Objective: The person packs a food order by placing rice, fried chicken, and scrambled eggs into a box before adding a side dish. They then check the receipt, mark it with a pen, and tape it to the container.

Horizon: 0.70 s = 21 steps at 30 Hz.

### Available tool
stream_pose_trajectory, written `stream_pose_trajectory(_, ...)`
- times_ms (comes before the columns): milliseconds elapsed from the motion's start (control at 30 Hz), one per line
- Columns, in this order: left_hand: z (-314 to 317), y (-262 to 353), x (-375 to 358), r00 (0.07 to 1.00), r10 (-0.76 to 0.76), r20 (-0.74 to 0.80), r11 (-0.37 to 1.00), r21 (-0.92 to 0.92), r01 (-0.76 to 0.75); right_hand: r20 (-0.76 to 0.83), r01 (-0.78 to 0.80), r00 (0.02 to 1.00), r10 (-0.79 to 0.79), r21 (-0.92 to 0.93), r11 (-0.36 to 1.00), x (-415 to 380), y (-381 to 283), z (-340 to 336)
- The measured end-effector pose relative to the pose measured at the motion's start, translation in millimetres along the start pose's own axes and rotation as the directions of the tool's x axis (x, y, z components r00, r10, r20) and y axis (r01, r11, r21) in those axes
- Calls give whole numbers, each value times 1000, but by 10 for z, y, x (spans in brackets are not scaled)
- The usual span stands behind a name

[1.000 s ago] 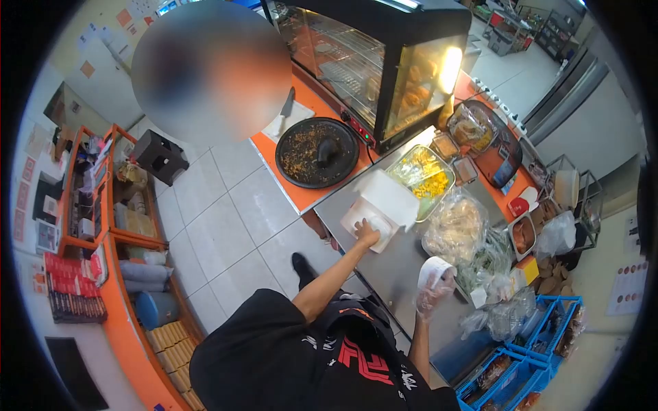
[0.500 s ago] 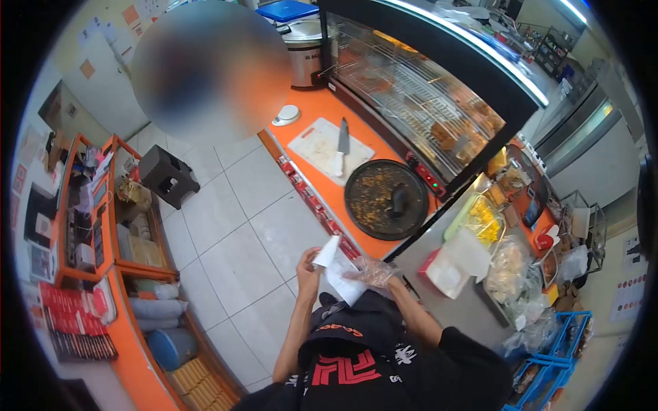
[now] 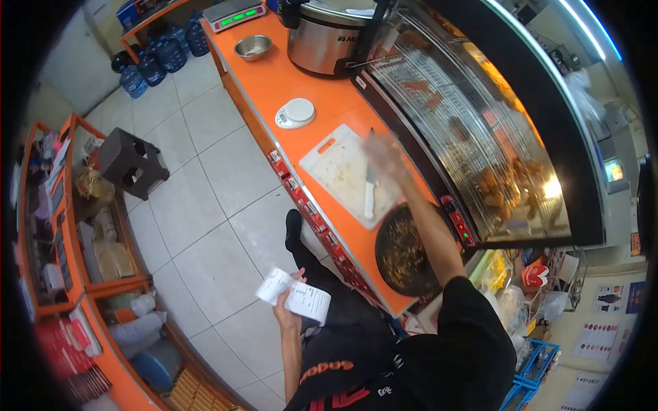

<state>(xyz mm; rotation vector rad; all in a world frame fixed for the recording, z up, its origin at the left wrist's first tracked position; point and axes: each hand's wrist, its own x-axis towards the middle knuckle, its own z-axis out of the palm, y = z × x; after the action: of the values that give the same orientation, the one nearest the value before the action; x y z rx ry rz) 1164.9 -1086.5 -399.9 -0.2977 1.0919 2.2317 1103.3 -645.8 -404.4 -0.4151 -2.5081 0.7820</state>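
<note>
My left hand [image 3: 285, 316] holds a printed paper receipt [image 3: 308, 303], pinched between thumb and fingers in front of my body, one end curling to the left. My right arm reaches out over the counter, and my right hand [image 3: 385, 159] is smeared by motion above the right side of a white cutting board [image 3: 336, 164]. Partly hidden under that hand lies a knife, its white handle [image 3: 369, 198] towards me. Closer to me, a round dark pan [image 3: 392, 264] with bits of food sits under my forearm.
A small white kitchen scale [image 3: 296, 113], a metal bowl [image 3: 253, 48] and a large cooker [image 3: 322, 44] stand along the orange counter [image 3: 274, 75]. To the right rises a glass food warmer [image 3: 473, 130]. A dark stool [image 3: 130, 163] stands on the tiled floor, near shelves at left.
My right hand has left the paper and swung out over the cutting board. The receipt stays in my left hand alone. The view has shifted towards the counter.
</note>
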Motion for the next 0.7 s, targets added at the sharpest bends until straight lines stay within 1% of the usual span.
stream_pose_trajectory(33,8,122,227,997,-75,-20,997,10,75,-224,-328,939,261,-354,876,663,-257,-185)
stream_pose_trajectory(67,-11,197,484,994,-94,-63,994,51,98,-276,-410,892,359,-155,899,1243,-343,-337)
stream_pose_trajectory(100,21,247,770,989,-110,-102,989,85,119,-311,-463,835,453,47,885,1829,-421,-488)
stream_pose_trajectory(133,181,378,1045,987,-101,-121,982,145,119,-386,-474,803,455,49,879,2259,-237,-479)
stream_pose_trajectory(200,422,647,1655,978,-207,-8,970,131,207,-522,-538,705,480,47,842,2703,212,-448)
stream_pose_trajectory(233,582,792,1919,967,-250,45,963,113,243,-551,-586,689,472,-41,809,2842,387,-463)
stream_pose_trajectory(267,751,895,2204,936,-351,-20,934,68,351,-553,-618,693,462,-125,776,2966,511,-403)
stream_pose_trajectory(300,942,1037,2556,912,-375,166,927,58,370,-555,-644,698,453,-208,736,3084,627,-344)
stream_pose_trajectory(333,1102,1158,2848,881,-457,119,886,-27,463,-557,-654,711,429,-298,696,3119,855,-339)
stream_pose_trajectory(367,1633,1367,3114,874,-481,68,862,-148,485,-505,-613,770,391,-414,673,3071,1156,-313)
stream_pose_trajectory(400,1705,1473,3414,811,-550,198,799,-158,581,-433,-554,828,356,-538,635,3009,1472,-189)
stream_pose_trajectory(433,2003,1634,3688,826,-442,351,893,84,442,-334,-442,897,290,-705,555,2882,1786,-56)
stream_pose_trajectory(467,2178,1634,3946,839,-395,375,910,29,415,-219,-275,957,192,-898,344,2748,2029,56)
stream_pose_trajectory(500,2467,1727,4092,821,-277,499,940,-38,340,-100,-96,991,83,-994,-47,2602,2160,148)
stream_pose_trajectory(533,2697,1777,4218,796,-207,569,949,-79,304,-130,-107,991,23,-896,-430,2591,2104,174)
stream_pose_trajectory(567,2844,1822,4307,777,-162,609,950,-117,289,-142,-120,989,-36,-645,-754,2556,2040,127)
stream_pose_trajectory(600,2976,1858,4394,751,-115,651,946,-158,282,-133,-125,987,-91,-276,-953,2524,1987,41)
stream_pose_trajectory(633,3092,1908,4454,721,-65,690,938,-204,280,-104,-119,985,-135,148,-982,2481,1939,-75)
stream_pose_trajectory(667,3192,1981,4483,744,-78,663,947,-185,264,-58,-103,985,-160,546,-831,2413,1895,-204)
stream_pose_trajectory(700,3262,2045,4597,767,-49,640,949,-211,236,-63,20,997,-54,818,-575,2402,1781,-312)
